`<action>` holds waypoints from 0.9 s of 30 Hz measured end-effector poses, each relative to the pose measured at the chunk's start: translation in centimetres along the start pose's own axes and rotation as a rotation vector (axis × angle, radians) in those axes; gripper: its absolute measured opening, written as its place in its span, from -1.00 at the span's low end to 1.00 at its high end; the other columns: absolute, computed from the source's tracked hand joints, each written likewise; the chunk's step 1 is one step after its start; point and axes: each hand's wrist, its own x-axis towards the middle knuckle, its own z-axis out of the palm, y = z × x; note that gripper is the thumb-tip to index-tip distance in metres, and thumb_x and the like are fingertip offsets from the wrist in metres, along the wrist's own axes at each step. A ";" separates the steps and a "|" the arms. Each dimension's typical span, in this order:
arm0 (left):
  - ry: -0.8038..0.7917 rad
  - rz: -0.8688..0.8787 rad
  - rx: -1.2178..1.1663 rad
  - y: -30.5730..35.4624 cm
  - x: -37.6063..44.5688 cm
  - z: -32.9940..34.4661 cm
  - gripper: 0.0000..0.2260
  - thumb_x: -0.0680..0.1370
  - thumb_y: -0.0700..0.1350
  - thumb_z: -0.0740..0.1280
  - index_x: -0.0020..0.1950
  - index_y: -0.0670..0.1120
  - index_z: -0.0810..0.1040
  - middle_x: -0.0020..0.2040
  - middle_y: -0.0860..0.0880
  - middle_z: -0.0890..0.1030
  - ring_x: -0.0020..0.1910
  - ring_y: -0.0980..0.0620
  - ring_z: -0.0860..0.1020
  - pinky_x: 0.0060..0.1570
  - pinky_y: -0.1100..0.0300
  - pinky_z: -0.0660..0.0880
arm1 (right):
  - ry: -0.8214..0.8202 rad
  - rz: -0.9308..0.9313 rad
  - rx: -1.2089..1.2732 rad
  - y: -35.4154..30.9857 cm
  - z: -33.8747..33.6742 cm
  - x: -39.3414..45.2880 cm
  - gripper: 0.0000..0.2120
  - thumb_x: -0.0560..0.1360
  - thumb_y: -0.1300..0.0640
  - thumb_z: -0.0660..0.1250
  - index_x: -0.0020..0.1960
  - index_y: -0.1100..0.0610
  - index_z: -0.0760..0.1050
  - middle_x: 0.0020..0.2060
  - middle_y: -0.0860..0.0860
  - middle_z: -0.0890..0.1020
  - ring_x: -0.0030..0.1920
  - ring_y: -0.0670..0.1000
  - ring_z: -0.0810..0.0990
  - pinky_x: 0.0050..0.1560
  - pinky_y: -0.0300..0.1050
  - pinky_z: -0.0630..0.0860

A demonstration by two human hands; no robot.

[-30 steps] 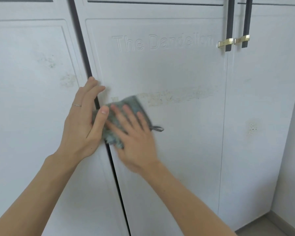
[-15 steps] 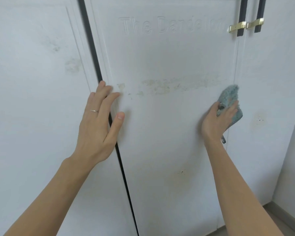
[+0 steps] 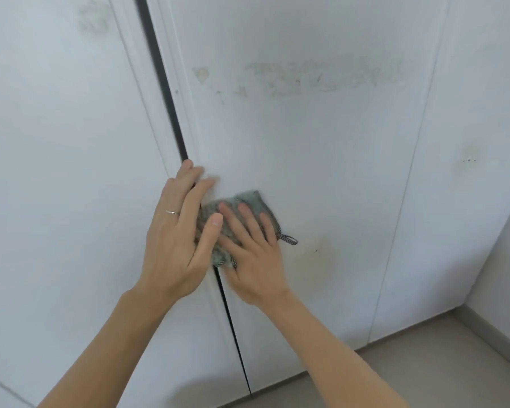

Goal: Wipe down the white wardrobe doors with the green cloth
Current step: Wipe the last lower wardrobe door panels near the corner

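The right hand [image 3: 255,257] lies flat on the green cloth [image 3: 242,213], fingers [image 3: 249,214] straight and spread, pressing the cloth against the middle wardrobe door [image 3: 306,172] close to that door's left edge. The cloth is crumpled, partly covered by both hands, and its small checked hanging loop [image 3: 289,239] sticks out to the right of the right hand's fingers. The left hand [image 3: 178,240] rests open against the doors just beside the cloth, fingers extended upward across the dark vertical gap [image 3: 162,83] between the left door [image 3: 56,172] and the middle door; its thumb [image 3: 211,235] overlaps the cloth's left side. A thin ring [image 3: 172,212] sits on one finger of the left hand. Neither hand is curled around the cloth; the right hand's contact is by flat pressure only. Condition of the doors: a horizontal band of yellowish residue [image 3: 321,75] crosses the middle door above the hands, a faint brownish patch [image 3: 321,248] lies just right of the cloth's loop, a dull smudge [image 3: 93,16] marks the left door near the top, and a stained spot with small dark dots [image 3: 468,160] shows on the right door [image 3: 454,231]. Grey floor [image 3: 395,378] meets the door bases at lower right, with a wall and skirting [image 3: 501,328] at the far right.
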 end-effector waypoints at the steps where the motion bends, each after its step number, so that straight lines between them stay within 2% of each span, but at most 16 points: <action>1: 0.001 0.007 0.004 -0.1 -0.4 0.3 -0.58 0.71 -0.04 0.15 0.52 -0.20 0.42 0.58 -0.10 0.36 0.68 -0.01 0.14 0.64 -0.07 0.13 | 0.045 0.070 -0.011 1.9 -0.5 0.0 -0.47 0.63 -0.10 0.09 0.60 -0.20 0.18 0.64 -0.11 0.08 0.65 -0.01 -0.07 0.61 0.12 -0.02; 3: 0.002 0.002 -0.002 -0.1 -1.0 1.0 -0.58 0.71 -0.04 0.14 0.52 -0.20 0.42 0.58 -0.11 0.36 0.68 -0.02 0.13 0.66 0.00 0.01 | 0.172 0.316 0.009 6.0 -2.0 0.1 -0.40 0.62 -0.05 0.12 0.61 -0.25 0.03 0.65 0.00 0.06 0.65 0.02 -0.14 0.62 0.13 -0.10; 5: 0.015 -0.008 -0.018 0.1 -1.1 1.4 -0.58 0.71 -0.05 0.13 0.53 -0.20 0.41 0.58 -0.12 0.35 0.69 -0.03 0.10 0.66 0.01 -0.04 | 0.338 0.644 0.192 9.3 -3.9 0.2 -0.37 0.68 0.03 0.13 0.62 -0.24 -0.11 0.66 0.06 0.01 0.65 0.08 -0.13 0.63 0.15 -0.15; 8: 0.031 -0.024 -0.042 0.4 -1.1 2.0 -0.58 0.71 -0.05 0.12 0.53 -0.20 0.40 0.58 -0.14 0.35 0.69 -0.05 0.09 0.66 -0.02 -0.08 | 0.553 1.106 0.449 12.9 -5.4 0.0 -0.37 0.71 0.00 0.09 0.67 0.04 -0.13 0.67 0.02 -0.04 0.65 0.03 -0.11 0.62 0.17 -0.10; 11: 0.029 -0.032 -0.061 0.5 -1.5 2.3 -0.58 0.71 -0.06 0.13 0.53 -0.20 0.40 0.58 -0.14 0.34 0.69 -0.05 0.08 0.67 -0.03 -0.07 | 0.641 1.309 0.508 12.6 -5.1 0.4 -0.37 0.73 0.00 0.08 0.67 0.11 -0.15 0.67 0.04 -0.05 0.65 0.02 -0.12 0.62 0.11 -0.08; 13: 0.021 -0.031 -0.052 0.2 -2.2 2.4 -0.59 0.71 -0.06 0.15 0.52 -0.20 0.40 0.58 -0.14 0.34 0.69 -0.05 0.09 0.67 -0.05 -0.03 | 0.629 1.281 0.452 9.2 -3.4 0.9 -0.37 0.71 -0.01 0.10 0.65 0.07 -0.13 0.66 0.10 -0.05 0.66 0.09 -0.11 0.62 0.13 -0.11; 15: 0.006 -0.027 -0.044 -0.2 -2.9 2.6 -0.58 0.71 -0.06 0.16 0.52 -0.21 0.41 0.58 -0.16 0.35 0.69 -0.06 0.10 0.66 -0.08 -0.01 | 0.565 1.124 0.356 4.4 -0.9 0.3 -0.39 0.68 -0.04 0.11 0.63 -0.06 -0.11 0.65 0.18 -0.01 0.65 0.18 -0.09 0.61 0.18 -0.11; 17: -0.010 -0.027 -0.025 -0.4 -3.8 3.1 -0.58 0.71 -0.06 0.17 0.52 -0.23 0.42 0.59 -0.19 0.34 0.69 -0.08 0.10 0.66 -0.10 -0.01 | 0.385 0.902 0.266 -0.8 1.9 -1.9 -0.36 0.67 -0.10 0.10 0.67 -0.07 -0.08 0.65 0.20 -0.05 0.64 0.22 -0.13 0.61 0.19 -0.14; 19: -0.025 -0.032 -0.014 -0.4 -4.5 3.6 -0.58 0.71 -0.07 0.16 0.52 -0.24 0.42 0.60 -0.20 0.33 0.69 -0.09 0.09 0.67 -0.08 -0.03 | 0.129 0.689 0.246 -4.8 4.1 -5.1 -0.32 0.67 -0.17 0.06 0.67 -0.08 -0.16 0.65 0.13 -0.21 0.64 0.22 -0.23 0.60 0.19 -0.26; 21: -0.024 -0.037 -0.013 -0.5 -4.8 3.7 -0.59 0.71 -0.09 0.16 0.52 -0.24 0.42 0.60 -0.19 0.33 0.69 -0.08 0.09 0.66 -0.05 -0.05 | -0.003 0.522 0.208 -5.5 5.0 -7.4 -0.31 0.65 -0.18 0.06 0.66 -0.17 -0.23 0.64 0.03 -0.29 0.64 0.18 -0.28 0.59 0.16 -0.33; 24: -0.015 -0.030 -0.018 -0.6 -4.7 3.7 -0.60 0.70 -0.10 0.17 0.51 -0.23 0.42 0.59 -0.18 0.34 0.69 -0.06 0.09 0.66 -0.02 -0.05 | 0.046 0.410 0.137 -0.9 3.8 -7.1 -0.30 0.61 -0.14 0.07 0.62 -0.28 -0.25 0.65 -0.09 -0.24 0.64 0.06 -0.28 0.60 0.08 -0.32; 27: -0.008 -0.034 -0.026 -0.7 -4.7 4.0 -0.60 0.70 -0.11 0.17 0.51 -0.24 0.42 0.58 -0.19 0.35 0.69 -0.07 0.09 0.66 -0.03 -0.06 | 0.277 0.602 0.168 4.9 0.5 -3.7 -0.26 0.61 -0.07 0.12 0.59 -0.35 -0.29 0.66 0.09 -0.03 0.63 0.07 -0.19 0.60 0.13 -0.21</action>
